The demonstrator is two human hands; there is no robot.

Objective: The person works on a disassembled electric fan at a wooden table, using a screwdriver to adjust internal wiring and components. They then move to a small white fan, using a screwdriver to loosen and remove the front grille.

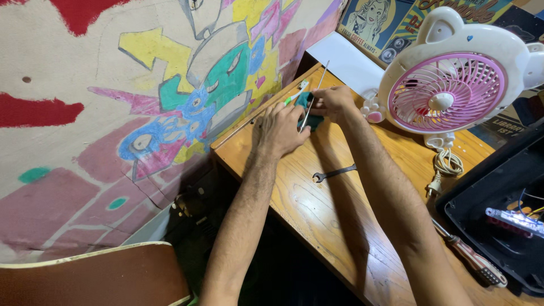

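Both my arms reach to the far corner of a wooden table (340, 226). My left hand (280, 130) rests knuckles up on the tabletop, pressing on a small teal object (306, 102) that is mostly hidden. My right hand (334, 102) pinches a thin metal rod (315, 93) that slants up toward the wall, held over the teal object. A green-handled tool (292, 99) lies just beyond my left hand. What sits under my left palm is hidden.
A small open-ended wrench (334, 173) lies on the table behind my hands. A white and pink fan (447, 90) stands at right with its coiled cord and plug (445, 167). A screwdriver (473, 260) and a black tray (498, 209) sit at the near right. A painted wall (141, 113) borders the left.
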